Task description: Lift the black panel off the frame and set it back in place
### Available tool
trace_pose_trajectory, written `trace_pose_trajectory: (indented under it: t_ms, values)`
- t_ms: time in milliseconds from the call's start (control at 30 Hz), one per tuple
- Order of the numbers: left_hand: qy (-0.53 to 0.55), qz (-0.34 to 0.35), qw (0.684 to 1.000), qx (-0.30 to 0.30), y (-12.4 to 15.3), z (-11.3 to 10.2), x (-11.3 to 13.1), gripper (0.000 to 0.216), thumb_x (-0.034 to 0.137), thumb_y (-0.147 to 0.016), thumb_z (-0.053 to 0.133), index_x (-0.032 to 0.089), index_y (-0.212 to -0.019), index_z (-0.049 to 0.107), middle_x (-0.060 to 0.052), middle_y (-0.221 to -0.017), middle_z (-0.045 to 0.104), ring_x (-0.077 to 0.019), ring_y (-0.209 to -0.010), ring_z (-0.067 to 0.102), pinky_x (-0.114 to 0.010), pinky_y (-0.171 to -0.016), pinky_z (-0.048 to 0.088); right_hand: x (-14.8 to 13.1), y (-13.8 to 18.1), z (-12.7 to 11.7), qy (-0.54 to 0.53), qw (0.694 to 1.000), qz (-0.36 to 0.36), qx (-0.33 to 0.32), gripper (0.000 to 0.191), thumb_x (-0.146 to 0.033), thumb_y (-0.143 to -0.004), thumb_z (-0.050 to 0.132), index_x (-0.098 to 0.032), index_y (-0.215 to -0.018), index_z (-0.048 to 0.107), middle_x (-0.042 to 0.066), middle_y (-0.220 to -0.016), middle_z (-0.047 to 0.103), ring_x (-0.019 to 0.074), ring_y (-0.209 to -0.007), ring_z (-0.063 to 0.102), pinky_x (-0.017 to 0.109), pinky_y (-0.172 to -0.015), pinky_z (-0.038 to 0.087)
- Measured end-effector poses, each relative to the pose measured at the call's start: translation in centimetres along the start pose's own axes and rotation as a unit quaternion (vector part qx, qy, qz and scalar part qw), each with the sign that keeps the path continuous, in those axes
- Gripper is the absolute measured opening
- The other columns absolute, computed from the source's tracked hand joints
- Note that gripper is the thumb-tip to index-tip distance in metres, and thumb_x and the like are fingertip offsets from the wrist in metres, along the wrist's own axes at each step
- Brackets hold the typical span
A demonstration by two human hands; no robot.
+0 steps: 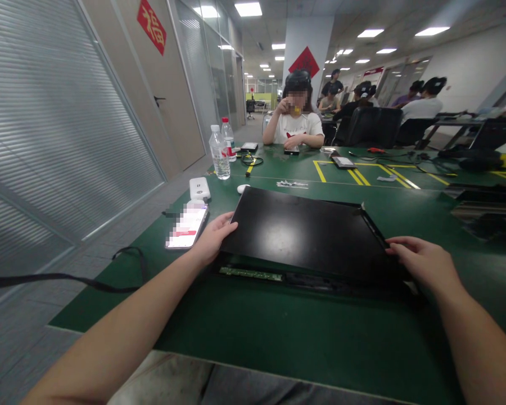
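Observation:
A flat black screen panel lies tilted over a black frame, its near edge raised and apart from the frame. Along the frame's near side shows a narrow green circuit board. My left hand is closed on the panel's left edge, thumb on top. At the right edge, my right hand pinches with thumb and fingers; the panel's edge and the frame's side meet there, and the fingertips are partly hidden. What lies under the panel is covered.
Left of the panel are a phone, a white power bank-like box and two bottles. A black strap crosses the table's left edge. Dark sheets lie at right. Opposite, a person handles small parts.

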State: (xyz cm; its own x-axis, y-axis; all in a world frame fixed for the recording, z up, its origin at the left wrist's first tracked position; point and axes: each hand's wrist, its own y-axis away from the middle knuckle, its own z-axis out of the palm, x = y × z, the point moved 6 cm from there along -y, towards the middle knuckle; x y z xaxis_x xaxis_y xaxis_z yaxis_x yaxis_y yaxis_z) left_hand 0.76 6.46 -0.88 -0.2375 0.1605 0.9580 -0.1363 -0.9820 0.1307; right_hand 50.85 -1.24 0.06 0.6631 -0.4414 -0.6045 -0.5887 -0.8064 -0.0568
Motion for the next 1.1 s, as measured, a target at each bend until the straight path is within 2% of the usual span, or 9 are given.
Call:
trace_pose_trajectory:
  t_ms: [200, 333, 467, 567, 667, 767, 833, 967, 1100]
  values:
    - [0.000, 0.011, 1.000, 0.003, -0.1, 0.1, 0.0, 0.053, 0.013, -0.085, 0.080, 0.013, -0.137, 0.070, -0.014, -0.119, 0.084, -0.0292, -0.109, 0.080, -0.034, -0.091, 0.064, 0.1, 0.0, 0.0, -0.007, 1.000, 0.025, -0.010, 0.040, -0.051, -0.065, 0.058, -0.028, -0.087, 0.081, 0.007, -0.086, 0.083, 0.0342, -0.091, 0.074, 0.045, -0.081, 0.052]
    - [0.004, 0.018, 1.000, -0.004, -0.1, 0.1, 0.1, 0.053, 0.016, -0.087, 0.079, 0.013, -0.140, 0.071, -0.014, -0.121, 0.084, -0.0286, -0.110, 0.080, -0.033, -0.092, 0.064, 0.0, 0.1, -0.1, -0.014, 0.999, 0.035, -0.007, 0.039, -0.049, -0.065, 0.058, -0.026, -0.088, 0.081, 0.007, -0.085, 0.083, 0.0324, -0.086, 0.074, 0.045, -0.080, 0.053]
    - [-0.010, 0.029, 0.999, -0.012, -0.1, 0.1, 0.3, 0.054, 0.025, -0.087, 0.082, 0.017, -0.140, 0.074, -0.011, -0.123, 0.084, -0.0289, -0.113, 0.079, -0.035, -0.096, 0.063, 0.5, 0.0, 0.0, -0.032, 0.999, 0.037, 0.000, 0.039, -0.048, -0.063, 0.060, -0.026, -0.086, 0.082, 0.007, -0.082, 0.082, 0.0314, -0.081, 0.075, 0.043, -0.074, 0.054]
    - [-0.043, 0.043, 0.998, -0.023, -0.2, -0.1, 0.4, 0.057, 0.035, -0.085, 0.084, 0.021, -0.139, 0.076, -0.010, -0.127, 0.083, -0.0314, -0.119, 0.077, -0.041, -0.104, 0.061, 1.0, -0.5, 0.2, -0.048, 0.998, 0.026, 0.009, 0.039, -0.049, -0.060, 0.061, -0.026, -0.085, 0.083, 0.007, -0.079, 0.082, 0.0312, -0.076, 0.075, 0.041, -0.066, 0.053]
    - [-0.112, 0.065, 0.991, -0.020, -0.5, -0.8, 0.5, 0.063, 0.044, -0.081, 0.086, 0.022, -0.139, 0.077, -0.011, -0.136, 0.080, -0.0358, -0.128, 0.072, -0.049, -0.114, 0.055, 1.2, -0.8, 0.2, -0.045, 0.999, 0.007, 0.010, 0.040, -0.050, -0.060, 0.061, -0.027, -0.084, 0.083, 0.006, -0.078, 0.082, 0.0309, -0.074, 0.075, 0.041, -0.067, 0.053]
    - [-0.224, 0.110, 0.968, 0.018, -1.0, -2.0, 0.8, 0.059, 0.048, -0.077, 0.084, 0.022, -0.130, 0.082, -0.013, -0.143, 0.075, -0.0396, -0.138, 0.065, -0.054, -0.121, 0.047, 1.0, -0.6, 0.1, -0.040, 0.999, 0.010, 0.014, 0.039, -0.050, -0.061, 0.060, -0.027, -0.083, 0.083, 0.007, -0.079, 0.082, 0.0313, -0.076, 0.075, 0.043, -0.071, 0.054]
    - [-0.299, 0.127, 0.946, 0.019, -1.3, -2.3, 1.0, 0.053, 0.047, -0.078, 0.081, 0.023, -0.125, 0.084, -0.012, -0.144, 0.074, -0.0401, -0.141, 0.062, -0.057, -0.124, 0.043, 0.9, -0.4, 0.1, -0.042, 0.999, 0.024, 0.010, 0.038, -0.048, -0.061, 0.059, -0.027, -0.083, 0.082, 0.007, -0.080, 0.082, 0.0314, -0.078, 0.074, 0.043, -0.074, 0.054]
    - [-0.408, 0.125, 0.904, 0.005, -1.6, -2.3, 0.8, 0.054, 0.048, -0.082, 0.072, 0.019, -0.127, 0.083, -0.015, -0.146, 0.071, -0.0405, -0.143, 0.059, -0.057, -0.126, 0.041, 0.7, 0.0, 0.2, -0.068, 0.996, 0.051, -0.005, 0.039, -0.048, -0.060, 0.060, -0.026, -0.085, 0.081, 0.008, -0.083, 0.082, 0.0301, -0.077, 0.073, 0.041, -0.070, 0.054]
    - [-0.461, 0.118, 0.879, 0.011, -1.8, -2.4, 0.4, 0.056, 0.048, -0.084, 0.069, 0.018, -0.130, 0.080, -0.016, -0.151, 0.066, -0.0394, -0.146, 0.058, -0.054, -0.128, 0.041, 0.5, 0.1, 0.2, -0.067, 0.996, 0.064, -0.014, 0.040, -0.047, -0.059, 0.061, -0.026, -0.087, 0.080, 0.007, -0.084, 0.082, 0.0286, -0.077, 0.072, 0.039, -0.069, 0.053]
